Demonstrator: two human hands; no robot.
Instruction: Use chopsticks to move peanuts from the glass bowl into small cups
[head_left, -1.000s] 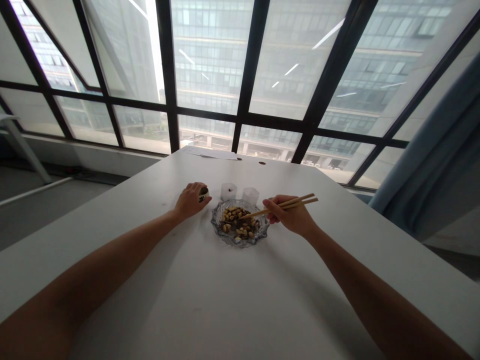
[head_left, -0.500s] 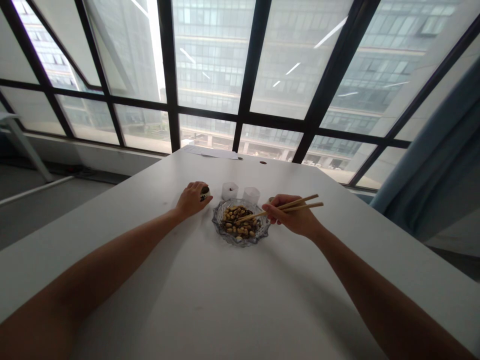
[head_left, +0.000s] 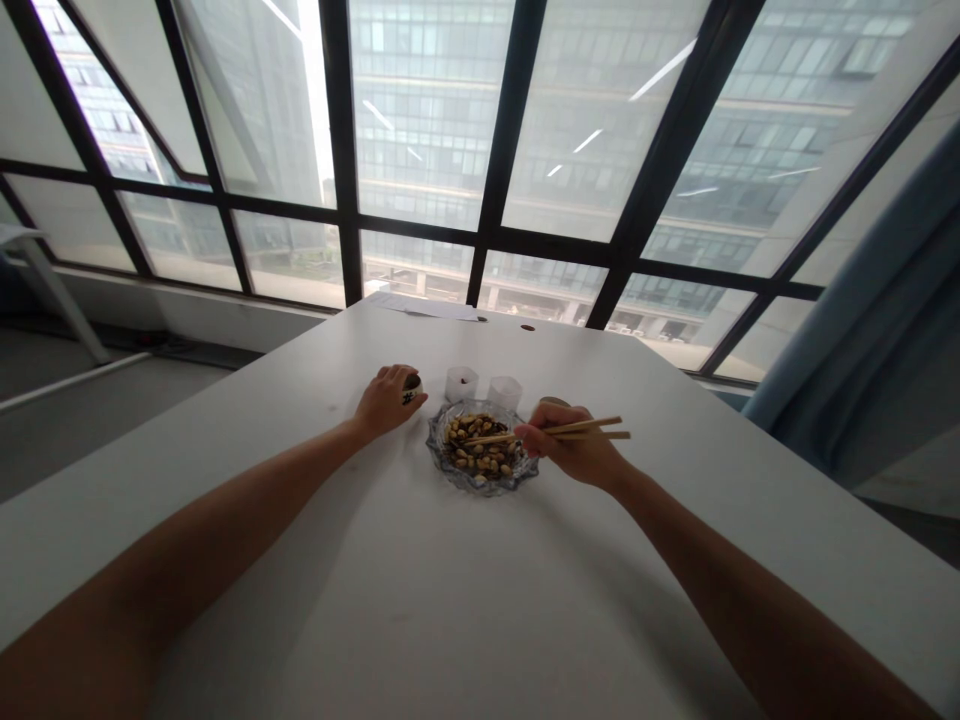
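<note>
Holding wooden chopsticks [head_left: 585, 426] among nuts [head_left: 484, 461] in a glass dish [head_left: 491, 488]
The right hand [head_left: 568, 447] is clamped on the chopsticks; their tips reach left of that grip into the nuts, the dish just beside it. Farther left, the left hand [head_left: 386, 403] curls around a small dark-marked container [head_left: 410, 389]. Two pale cups [head_left: 461, 384] stand between both grips, beyond the dish.

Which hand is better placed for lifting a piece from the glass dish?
Probably the right hand: it holds the chopsticks, whose tips reach in among the nut-like pieces in the glass dish. The left hand is curled around a small container, left of the dish.
</note>
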